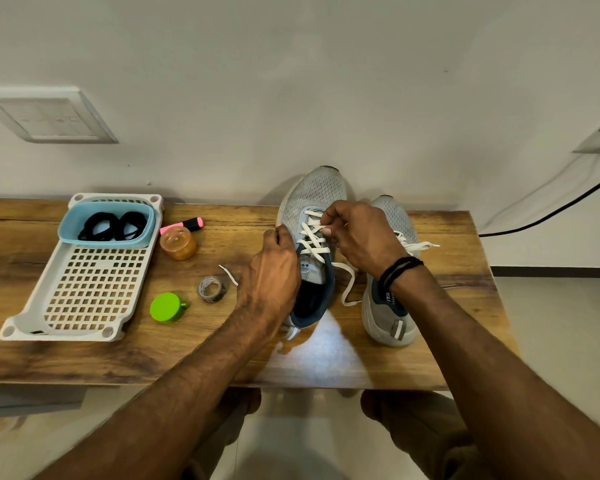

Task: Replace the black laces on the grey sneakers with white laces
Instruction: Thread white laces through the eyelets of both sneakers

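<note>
Wood-grain table point(118, 355) fills the foreground. On it, the left hand point(272, 271) grips the grey sneaker point(321, 192) by its side, and the right hand point(361, 237) pinches its white lace point(312, 242). Farther back, black laces point(111, 225) sit in a blue tub point(70, 233) near the pale wall point(291, 81). The shoe lettering is unreadable.

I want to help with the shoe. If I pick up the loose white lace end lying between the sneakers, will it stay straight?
Probably not: the white lace lies in soft bends on the table, so it should flop. It looks thin, so likely very light. Pulling may tug the sneaker, since it is threaded there and the right hand pinches it.
</note>
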`<control>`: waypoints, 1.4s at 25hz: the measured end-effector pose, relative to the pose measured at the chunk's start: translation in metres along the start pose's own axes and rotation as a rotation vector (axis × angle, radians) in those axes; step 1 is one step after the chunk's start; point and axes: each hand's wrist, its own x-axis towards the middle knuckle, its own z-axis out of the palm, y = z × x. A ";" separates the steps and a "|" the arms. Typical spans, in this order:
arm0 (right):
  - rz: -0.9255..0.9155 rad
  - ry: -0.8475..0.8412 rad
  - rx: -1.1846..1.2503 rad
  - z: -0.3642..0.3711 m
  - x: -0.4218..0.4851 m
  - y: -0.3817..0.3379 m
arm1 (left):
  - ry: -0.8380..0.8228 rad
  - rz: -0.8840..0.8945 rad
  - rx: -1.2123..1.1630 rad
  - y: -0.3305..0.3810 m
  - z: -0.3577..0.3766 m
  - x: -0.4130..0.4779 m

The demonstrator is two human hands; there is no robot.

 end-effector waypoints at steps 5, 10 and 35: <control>-0.078 -0.047 -0.235 0.012 -0.005 0.000 | -0.096 -0.007 0.041 0.000 -0.001 -0.002; 0.076 -0.041 0.105 0.013 -0.010 -0.004 | -0.163 -0.041 -0.039 -0.002 0.003 -0.003; 0.334 -0.210 -0.043 0.001 0.003 -0.016 | -0.171 -0.074 0.135 0.002 -0.007 -0.011</control>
